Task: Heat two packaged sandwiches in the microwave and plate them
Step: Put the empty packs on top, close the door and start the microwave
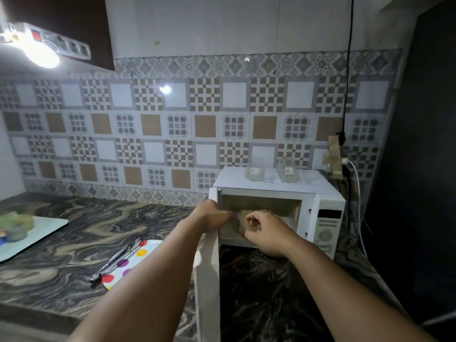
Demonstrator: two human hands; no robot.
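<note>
I see the microwave [276,213] door [209,267] swung open. Both hands are at the cavity mouth: left hand [212,215] and right hand [266,233], fingers curled on 1 sandwich [243,219] inside. 2 clear empty packages [271,174] sit on the microwave top. Dotted plate [138,255] with tongs [116,257] lies left on the counter [74,243].

dim overall | lamp [42,55] glare top-left | edges warped, prob. soft focus

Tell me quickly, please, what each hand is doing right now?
Left hand: reaching into the microwave, grip hidden.
Right hand: pinching a sandwich.
</note>
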